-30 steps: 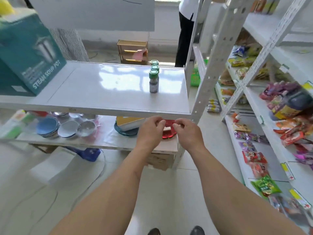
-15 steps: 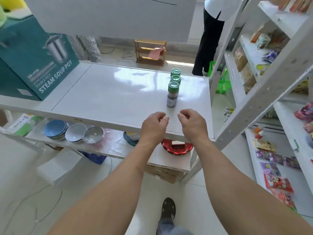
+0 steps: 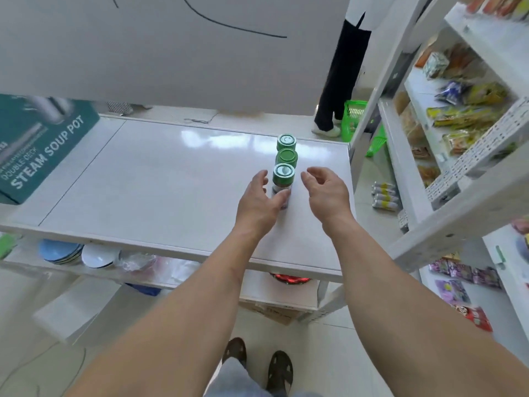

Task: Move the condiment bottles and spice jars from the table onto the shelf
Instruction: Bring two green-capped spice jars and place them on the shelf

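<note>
Three green-capped spice jars stand in a row on the white shelf board: the nearest jar, the middle jar and the farthest jar. My left hand is open at the left side of the nearest jar, its thumb touching the jar's lower part. My right hand is open just to the right of that jar, fingers curled, not touching it. Both forearms reach over the shelf's front edge.
A teal "STEAM SOUP POT" box sits at the shelf's left. Bowls and a red item lie on the lower level. A snack rack stands to the right. A person's legs and a green basket are behind.
Both hands have moved forward from the shelf's front edge to either side of the nearest jar and opened. The view has moved closer and higher over the shelf.
</note>
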